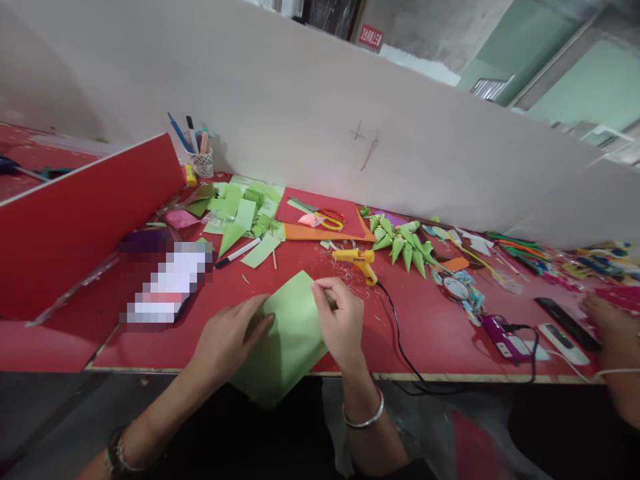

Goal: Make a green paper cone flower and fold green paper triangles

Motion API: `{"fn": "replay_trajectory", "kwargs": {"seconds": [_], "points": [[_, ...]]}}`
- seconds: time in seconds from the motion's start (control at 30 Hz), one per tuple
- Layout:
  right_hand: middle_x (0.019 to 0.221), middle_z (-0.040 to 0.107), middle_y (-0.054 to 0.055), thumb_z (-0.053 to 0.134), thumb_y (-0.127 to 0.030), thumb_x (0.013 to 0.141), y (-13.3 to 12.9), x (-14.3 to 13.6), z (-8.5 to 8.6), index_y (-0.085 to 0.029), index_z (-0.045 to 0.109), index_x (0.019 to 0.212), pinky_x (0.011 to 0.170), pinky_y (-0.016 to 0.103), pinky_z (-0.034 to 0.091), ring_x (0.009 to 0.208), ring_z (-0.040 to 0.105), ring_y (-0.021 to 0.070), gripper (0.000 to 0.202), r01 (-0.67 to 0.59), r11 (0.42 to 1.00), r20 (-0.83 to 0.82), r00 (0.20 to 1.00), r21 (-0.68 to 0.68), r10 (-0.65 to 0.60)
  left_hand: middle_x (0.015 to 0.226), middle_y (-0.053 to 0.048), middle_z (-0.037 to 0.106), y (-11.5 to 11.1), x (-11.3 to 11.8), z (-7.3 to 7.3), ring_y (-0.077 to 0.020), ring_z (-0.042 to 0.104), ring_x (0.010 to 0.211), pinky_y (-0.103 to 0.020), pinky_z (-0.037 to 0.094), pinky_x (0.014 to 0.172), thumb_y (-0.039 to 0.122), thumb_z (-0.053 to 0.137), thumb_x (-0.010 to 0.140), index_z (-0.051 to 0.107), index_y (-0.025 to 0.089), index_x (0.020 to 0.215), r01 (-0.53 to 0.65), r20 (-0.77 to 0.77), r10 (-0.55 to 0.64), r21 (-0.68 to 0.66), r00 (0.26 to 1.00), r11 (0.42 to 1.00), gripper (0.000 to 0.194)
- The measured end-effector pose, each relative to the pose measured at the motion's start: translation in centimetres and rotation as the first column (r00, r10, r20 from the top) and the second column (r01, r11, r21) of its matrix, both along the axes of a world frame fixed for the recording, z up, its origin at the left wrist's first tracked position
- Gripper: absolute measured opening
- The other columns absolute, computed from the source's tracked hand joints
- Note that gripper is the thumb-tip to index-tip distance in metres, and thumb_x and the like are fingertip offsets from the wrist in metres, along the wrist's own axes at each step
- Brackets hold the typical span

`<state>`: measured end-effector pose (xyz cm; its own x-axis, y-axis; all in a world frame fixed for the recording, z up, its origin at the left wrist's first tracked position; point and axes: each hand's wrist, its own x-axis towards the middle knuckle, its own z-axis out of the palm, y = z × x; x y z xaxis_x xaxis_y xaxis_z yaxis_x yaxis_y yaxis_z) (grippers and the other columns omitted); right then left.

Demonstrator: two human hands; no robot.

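A sheet of light green paper [293,327] is held between both hands, over the front edge of the red table. My left hand [235,333] grips its left side, thumb on top and the other fingers partly hidden. At the upper right corner, my right hand [343,317] pinches the sheet between thumb and curled fingers. Just beyond the right hand lies a yellow hot glue gun [357,260] with a black cord. A cluster of green paper cones [403,243] rests behind it to the right.
Cut green paper pieces [245,213] and scissors [325,217] lie toward the back. A red board [95,227] leans at left near a pen cup [201,160]. A purple power socket [505,340] sits at right. Another person's hand [613,320] is at the far right.
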<state>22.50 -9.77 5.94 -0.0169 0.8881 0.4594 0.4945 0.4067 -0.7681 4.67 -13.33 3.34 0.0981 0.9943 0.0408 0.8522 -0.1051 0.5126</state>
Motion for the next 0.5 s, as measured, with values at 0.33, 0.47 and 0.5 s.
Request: {"fn": "replay_trajectory", "kwargs": {"seconds": [0.33,0.47,0.5], "points": [[0.054,0.048,-0.004,0.047,-0.032,0.084,-0.1,0.5,-1.0,-0.017,0.053,0.073,0.045,0.018,0.03,0.046,0.041,0.0079,0.019,0.043,0.996,-0.106,0.993,-0.081,-0.052,0.063,-0.004,0.059,0.8,0.7,0.9,-0.0203,0.056,0.062,-0.026,0.029,0.055,0.03,0.025,0.091,0.053,0.019,0.082,0.022,-0.352,-0.023,-0.005,0.936,1.0,0.032],[0.056,0.045,-0.004,0.045,-0.034,0.084,-0.4,1.8,-2.6,-0.016,0.051,0.077,0.047,0.018,0.03,0.05,0.042,0.0086,0.02,-0.023,0.979,-0.072,0.997,-0.201,0.009,0.062,-0.004,0.058,1.9,0.1,1.2,-0.0193,0.055,0.059,-0.026,0.025,0.051,0.03,0.026,0.09,0.053,0.019,0.081,0.084,-0.387,-0.097,-0.053,0.917,0.995,0.03],[0.054,0.04,-0.006,0.045,-0.035,0.084,-0.5,2.2,-3.1,-0.017,0.049,0.073,0.046,0.018,0.028,0.048,0.038,0.0079,0.022,-0.037,0.972,-0.042,0.999,-0.232,0.028,0.061,-0.003,0.057,2.3,0.0,1.2,-0.0192,0.054,0.058,-0.025,0.025,0.05,0.031,0.026,0.09,0.052,0.019,0.081,0.098,-0.384,-0.115,-0.064,0.916,0.993,0.03]]}}
